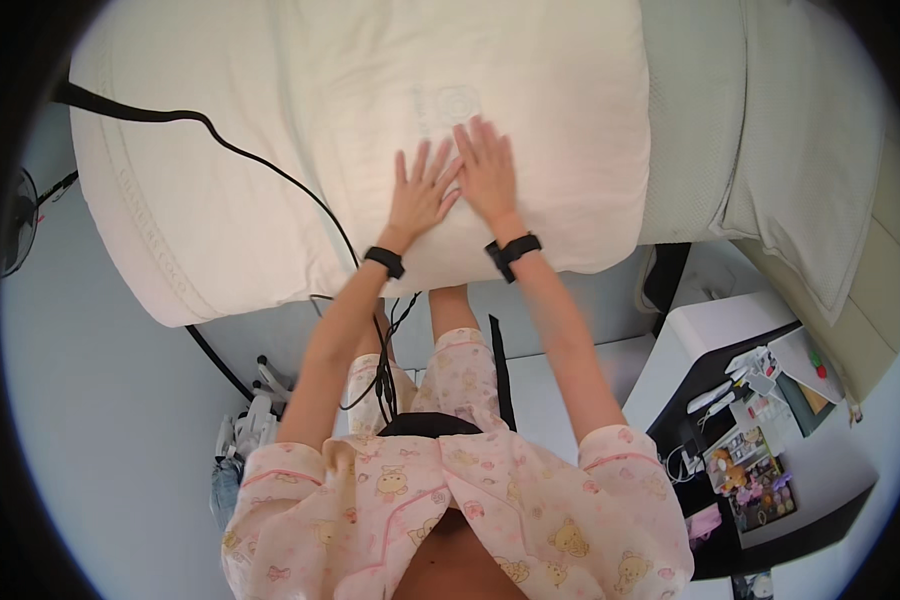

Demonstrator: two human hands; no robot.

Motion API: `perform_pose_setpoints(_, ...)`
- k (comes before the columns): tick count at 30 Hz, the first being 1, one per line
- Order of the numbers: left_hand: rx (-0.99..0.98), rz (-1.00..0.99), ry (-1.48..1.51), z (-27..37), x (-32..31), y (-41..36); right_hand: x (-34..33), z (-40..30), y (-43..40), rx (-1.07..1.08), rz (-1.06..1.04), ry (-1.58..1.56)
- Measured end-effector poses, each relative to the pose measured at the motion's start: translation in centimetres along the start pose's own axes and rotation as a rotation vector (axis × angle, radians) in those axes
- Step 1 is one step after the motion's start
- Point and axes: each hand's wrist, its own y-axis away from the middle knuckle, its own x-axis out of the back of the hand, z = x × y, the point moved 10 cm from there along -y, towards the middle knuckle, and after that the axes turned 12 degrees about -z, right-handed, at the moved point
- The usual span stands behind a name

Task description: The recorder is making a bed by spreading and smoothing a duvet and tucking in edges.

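A cream-coloured quilt [555, 172] lies across the bed before me, its near edge hanging over the side. My left hand [420, 187] rests palm down on it with the fingers spread. Beside it my right hand [487, 169] is laid flat on the quilt too, a little blurred at the fingertips. The two hands almost meet at the thumbs, and neither holds anything. A faint round emblem [457, 103] on the fabric sits just beyond my right fingertips. Each wrist bears a black strap.
A black cable [270, 163] runs over the quilt towards my waist. At the right are a pale bed sheet [690, 127], a pillow [802, 165] and a white bedside cabinet [735, 319] with small items beside it. A fan [21, 221] stands at the far left, and a white folded frame [251, 427] below.
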Motion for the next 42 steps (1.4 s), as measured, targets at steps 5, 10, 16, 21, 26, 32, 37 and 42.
perform_pose_setpoints(5,0.189,-0.151,0.045,-3.5,-3.8,10.0,-1.6,7.1,8.4,-0.274,-0.024,0.088)
perform_pose_setpoints(10,0.489,-0.403,0.036,-6.3,-7.0,19.9,-2.0,18.2,20.6,-0.808,-0.241,0.296)
perform_pose_setpoints(16,0.792,-0.833,0.34,-5.7,-11.0,28.5,-8.7,18.2,26.0,-1.242,-0.279,-0.787)
perform_pose_setpoints(21,0.718,-0.834,0.522,-6.2,-7.1,27.5,-17.0,17.0,23.0,-0.864,-0.896,-0.729)
perform_pose_setpoints(26,0.912,-0.324,0.591,-11.2,-0.1,31.0,-15.4,5.8,17.6,-0.6,-1.005,-0.713)
perform_pose_setpoints(32,0.915,0.42,0.882,-12.5,7.6,35.9,-7.5,-2.1,11.2,-0.143,-0.783,-0.386)
perform_pose_setpoints(37,0.838,0.51,0.91,-11.9,9.1,41.2,-5.9,-4.2,11.8,-0.113,-0.741,-0.201)
perform_pose_setpoints(42,0.824,0.601,0.865,-10.3,7.0,47.3,-9.3,-4.1,19.2,-0.253,-0.973,-0.158)
